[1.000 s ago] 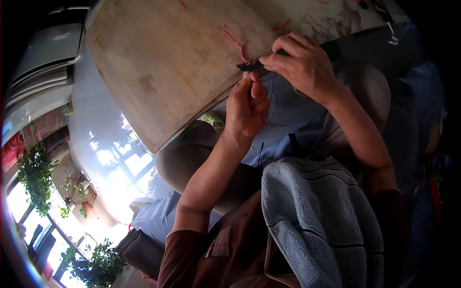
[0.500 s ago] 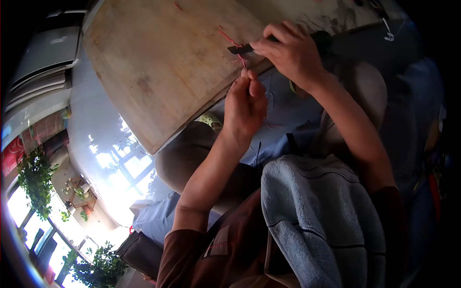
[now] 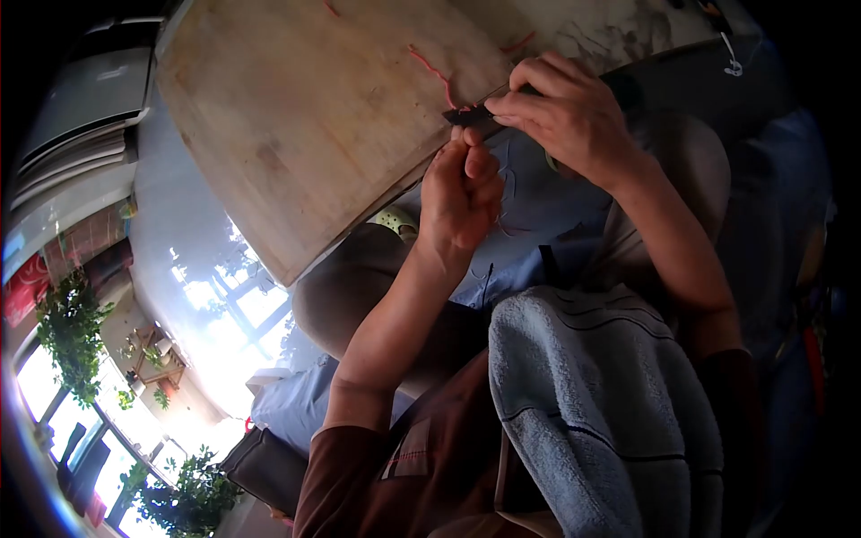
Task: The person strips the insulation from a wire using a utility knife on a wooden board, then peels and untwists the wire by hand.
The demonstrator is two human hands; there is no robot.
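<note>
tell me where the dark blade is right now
In the head view, the dark blade is at upper centre, slightly right, held in the right hand, just above the left hand and by the red strand.

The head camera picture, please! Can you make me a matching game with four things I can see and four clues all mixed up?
Things:
1. Towel
2. Dark blade
3. Long red strand
4. Leafy plants

Clues:
A. Stretched over the board
B. Green, toward the picture's lower left
C. Bluish grey with dark stripes
D. Held in the right hand

Right pairs: 1-C, 2-D, 3-A, 4-B
</note>
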